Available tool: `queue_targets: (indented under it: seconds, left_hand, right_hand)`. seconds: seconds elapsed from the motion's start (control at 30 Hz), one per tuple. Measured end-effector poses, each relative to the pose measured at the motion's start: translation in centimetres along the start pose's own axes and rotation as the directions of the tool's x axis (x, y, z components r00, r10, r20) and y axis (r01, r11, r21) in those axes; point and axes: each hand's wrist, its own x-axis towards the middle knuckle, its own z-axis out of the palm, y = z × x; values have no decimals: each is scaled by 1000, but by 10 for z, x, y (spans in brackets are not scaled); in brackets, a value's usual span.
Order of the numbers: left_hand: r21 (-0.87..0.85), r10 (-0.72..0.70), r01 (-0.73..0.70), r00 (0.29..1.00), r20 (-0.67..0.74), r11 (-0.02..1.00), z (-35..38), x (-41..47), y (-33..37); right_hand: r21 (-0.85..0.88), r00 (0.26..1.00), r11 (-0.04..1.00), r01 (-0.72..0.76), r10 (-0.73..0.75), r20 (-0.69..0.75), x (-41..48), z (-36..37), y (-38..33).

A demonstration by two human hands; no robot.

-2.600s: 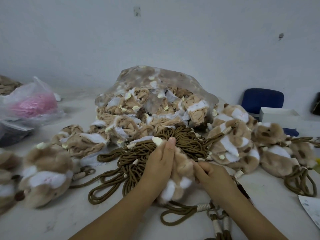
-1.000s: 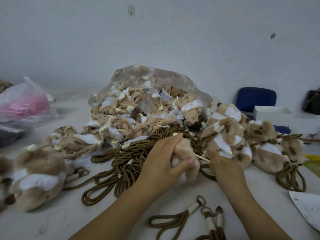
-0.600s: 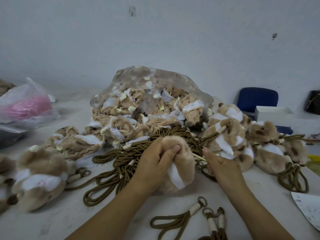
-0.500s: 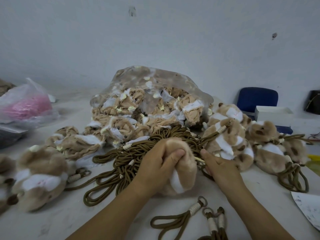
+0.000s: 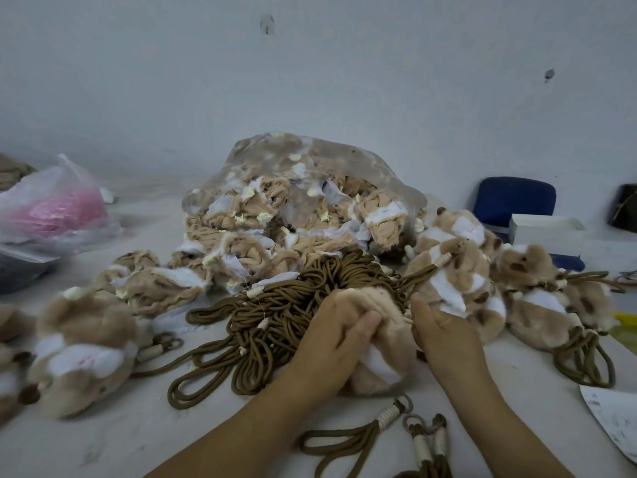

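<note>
Fuzzy tan-and-white plush toy (image 5: pixel 379 353); matt brown braided cords (image 5: pixel 275 315); glossy clear plastic bag (image 5: pixel 344 160); the table (image 5: pixel 86 443) looks matt, perhaps painted.

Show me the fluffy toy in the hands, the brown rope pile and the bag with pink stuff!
fluffy toy (image 5: pixel 393 343), head view, on its tan fur.
brown rope pile (image 5: pixel 286 312), head view, on the middle of the heap.
bag with pink stuff (image 5: pixel 63 179), head view, on its clear upper wall.

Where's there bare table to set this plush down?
Front left, the table is bare between the left toy and the cord pile. A smaller patch lies front right, between the right toys and the paper. At the back, a strip separates pink bag from clear bag. The middle is crowded.
</note>
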Motion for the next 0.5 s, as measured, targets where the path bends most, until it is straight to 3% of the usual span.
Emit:
queue_targets:
  seconds: [0.13, 0.23, 0.4, 0.5]
  left_hand:
    - [-217, -127, 129, 992, 22, 968, -4, 2, 3]
    - [-280, -220, 226, 974, 53, 933, -7, 3, 3]
    - [-232, -198, 154, 964, -178, 960, -14, 6, 4]
    - [-166, -159, 112, 939, -305, 980, -17, 6, 0]
  right_hand:
    - [-145, 992, 983, 113, -119, -33, 1, -5, -6]
    - [-221, 968, 944, 245, -253, -4, -1, -5, -8]
    - [-180, 922, 915, 360, -319, 218, -4, 4, -6]
    - [-209, 900, 887, 411, -359, 246, -7, 6, -6]
